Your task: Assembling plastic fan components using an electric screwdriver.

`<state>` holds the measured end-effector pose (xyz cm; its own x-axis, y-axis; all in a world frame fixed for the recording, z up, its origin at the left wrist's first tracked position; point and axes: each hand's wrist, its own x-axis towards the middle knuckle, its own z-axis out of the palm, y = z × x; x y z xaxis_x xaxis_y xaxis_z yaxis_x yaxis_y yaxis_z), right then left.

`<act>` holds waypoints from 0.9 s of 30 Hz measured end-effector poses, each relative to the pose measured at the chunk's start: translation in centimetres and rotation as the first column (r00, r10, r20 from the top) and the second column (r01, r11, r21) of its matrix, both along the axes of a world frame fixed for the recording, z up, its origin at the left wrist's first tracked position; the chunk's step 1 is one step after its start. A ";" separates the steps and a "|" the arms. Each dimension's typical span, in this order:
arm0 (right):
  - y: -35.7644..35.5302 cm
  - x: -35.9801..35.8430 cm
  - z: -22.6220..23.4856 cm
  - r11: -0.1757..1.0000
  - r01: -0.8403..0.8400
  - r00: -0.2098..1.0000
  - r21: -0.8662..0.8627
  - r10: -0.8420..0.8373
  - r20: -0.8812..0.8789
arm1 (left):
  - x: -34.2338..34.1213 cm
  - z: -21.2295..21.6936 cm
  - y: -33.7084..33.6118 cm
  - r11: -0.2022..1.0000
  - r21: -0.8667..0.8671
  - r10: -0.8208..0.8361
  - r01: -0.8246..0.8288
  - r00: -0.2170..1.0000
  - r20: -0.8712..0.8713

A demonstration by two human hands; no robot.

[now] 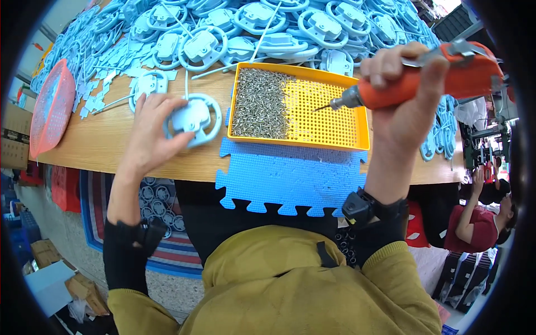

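Note:
My left hand is closed round the near side of a light-blue plastic toy steering wheel, its thumb and fingers on the hub and rim. A second wheel lies just beyond that hand. Raised at the right, my right hand grips an orange electric screwdriver. The thin bit points left, above a yellow perforated tray. Small metal screws are heaped in the tray's left half, and its holed bottom shows in the right half. A blue foam mat lies under the tray's near side.
A large pile of light-blue wheels covers the table's far side. Small blue pieces are scattered at the far left. A pink basket stands by the left edge. Another person is at the far right.

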<state>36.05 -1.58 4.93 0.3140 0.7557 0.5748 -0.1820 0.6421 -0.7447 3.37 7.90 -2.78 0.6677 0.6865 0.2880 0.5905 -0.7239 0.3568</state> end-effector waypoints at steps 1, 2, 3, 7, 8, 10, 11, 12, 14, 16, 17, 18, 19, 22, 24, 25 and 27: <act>-0.5 -0.4 0.5 0.999 -0.040 0.999 0.000 0.040 0.017 | -0.7 0.3 -1.6 0.999 -0.053 0.018 -0.013 0.996 0.090; -1.1 -0.7 0.6 0.998 -0.070 0.997 -0.003 0.070 0.040 | -0.7 0.3 -3.2 0.998 -0.056 0.016 -0.011 0.996 0.088; -1.5 -1.3 0.3 0.997 -0.077 0.995 0.002 0.077 0.060 | -0.3 0.2 -5.0 0.997 -0.080 0.000 0.009 0.993 0.115; -3.5 -6.4 -0.5 0.975 -0.216 0.976 -0.058 0.217 0.011 | 3.0 -1.5 -10.9 0.995 -0.097 0.049 -0.030 0.979 0.197; -3.7 -7.1 -0.8 0.976 -0.199 0.975 -0.085 0.205 0.082 | 4.1 -1.9 -11.7 0.996 -0.063 0.072 -0.060 0.974 0.213; -4.1 -8.2 -1.1 0.979 -0.160 0.956 -0.129 0.186 0.225 | 5.2 -2.1 -12.4 0.992 -0.074 0.118 -0.102 0.958 0.260; -4.1 -8.6 -1.2 0.980 -0.139 0.939 -0.145 0.177 0.296 | 5.5 -2.2 -12.6 0.991 -0.077 0.124 -0.107 0.957 0.262; -4.2 -8.8 -1.3 0.979 -0.144 0.937 -0.147 0.183 0.298 | 5.7 -2.2 -12.7 0.989 -0.095 0.136 -0.113 0.945 0.297; -4.1 -9.4 -1.7 0.970 -0.208 0.947 -0.124 0.231 0.225 | 5.9 -2.4 -12.7 0.986 -0.113 0.153 -0.122 0.931 0.332; -4.3 -9.4 -2.0 0.961 -0.224 0.933 -0.161 0.260 0.248 | 6.0 -2.4 -12.5 0.990 -0.095 0.127 -0.102 0.937 0.326; -4.3 -9.4 -2.2 0.952 -0.235 0.920 -0.198 0.283 0.270 | 6.0 -2.5 -12.4 0.991 -0.089 0.122 -0.098 0.936 0.329; -4.3 -9.6 -2.6 0.951 -0.236 0.920 -0.200 0.285 0.270 | 5.9 -2.6 -12.3 0.991 -0.091 0.124 -0.099 0.936 0.330; -4.1 -9.9 -2.9 0.951 -0.248 0.925 -0.187 0.290 0.245 | 6.0 -2.6 -12.3 0.991 -0.095 0.124 -0.098 0.937 0.325; -4.1 -10.1 -3.3 0.951 -0.245 0.936 -0.188 0.283 0.211 | 6.2 -2.7 -12.2 0.991 -0.096 0.123 -0.097 0.941 0.315; -4.1 -10.2 -3.2 0.948 -0.254 0.931 -0.190 0.293 0.216 | 6.2 -2.9 -12.1 0.991 -0.094 0.123 -0.099 0.944 0.307; -4.1 -10.2 -3.2 0.948 -0.253 0.931 -0.193 0.293 0.216 | 6.1 -3.3 -12.0 0.992 -0.076 0.115 -0.097 0.954 0.278; -4.3 -10.7 -3.2 0.947 -0.253 0.935 -0.197 0.292 0.202 | 6.2 -3.3 -11.9 0.994 -0.060 0.106 -0.094 0.963 0.248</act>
